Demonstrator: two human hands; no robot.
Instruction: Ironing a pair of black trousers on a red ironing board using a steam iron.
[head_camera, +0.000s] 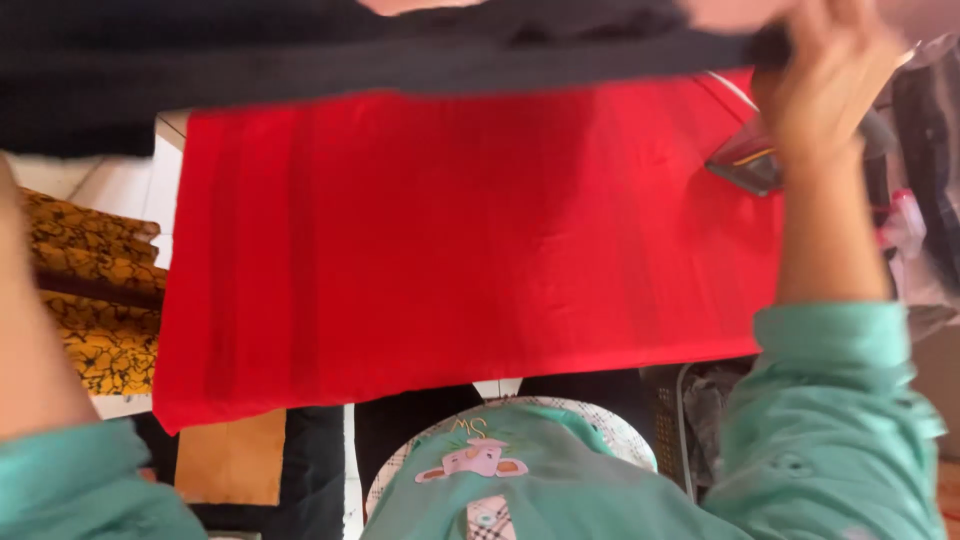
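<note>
1. Your right hand (835, 75), upper right of the frame, has its fingers pinching the black cloth (300, 60)
2. That cloth stretches across the top, above the red fabric (470, 240)
3. Your left hand is out of frame

The person's right hand (835, 75) is raised near the top of the view, back of the hand toward the camera, fingers curled shut in a pinching grip. Its bare forearm runs straight down from the wrist into a pushed-up teal sleeve at the elbow. The left forearm rises along the left edge of the view, bare above a teal sleeve; the left hand itself lies out of view beyond the frame.
</note>
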